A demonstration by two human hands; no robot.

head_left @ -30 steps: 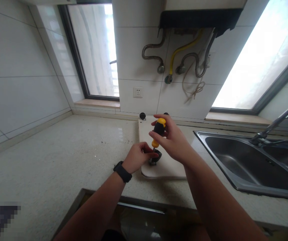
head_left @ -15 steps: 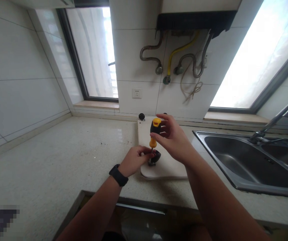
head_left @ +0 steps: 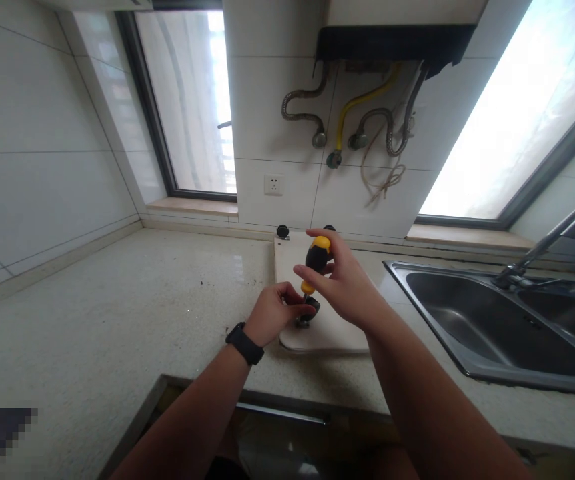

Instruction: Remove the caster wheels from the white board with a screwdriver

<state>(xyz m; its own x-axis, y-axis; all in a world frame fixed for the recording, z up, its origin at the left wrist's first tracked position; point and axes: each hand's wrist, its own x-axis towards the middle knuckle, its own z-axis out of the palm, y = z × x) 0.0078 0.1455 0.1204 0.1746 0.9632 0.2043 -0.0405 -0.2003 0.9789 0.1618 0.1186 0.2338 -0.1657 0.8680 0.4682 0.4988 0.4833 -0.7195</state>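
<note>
A white board (head_left: 337, 333) with rounded corners lies on the counter, and small black caster wheels stand at its corners. My right hand (head_left: 345, 280) is wrapped around the handle of a yellow-and-black screwdriver (head_left: 316, 259), which leans with its top to the right. The screwdriver's shaft runs down to the black caster wheel (head_left: 312, 305) at the board's near left corner; its tip is hidden. With thumb and fingers closed, my left hand (head_left: 275, 310) grips this caster beside the shaft. A dark watch is on the left wrist.
Right of the board is a steel double sink (head_left: 497, 320) with a faucet (head_left: 552, 233). Another caster wheel (head_left: 282, 231) stands at the board's far left corner. Small bits of debris (head_left: 201, 283) lie on the counter (head_left: 167, 313). Hoses (head_left: 352, 107) hang on the wall behind.
The screwdriver's handle has tilted to the right, and my right hand has shifted its fingers around it. My left hand stays at the caster, its fingers slightly repositioned.
</note>
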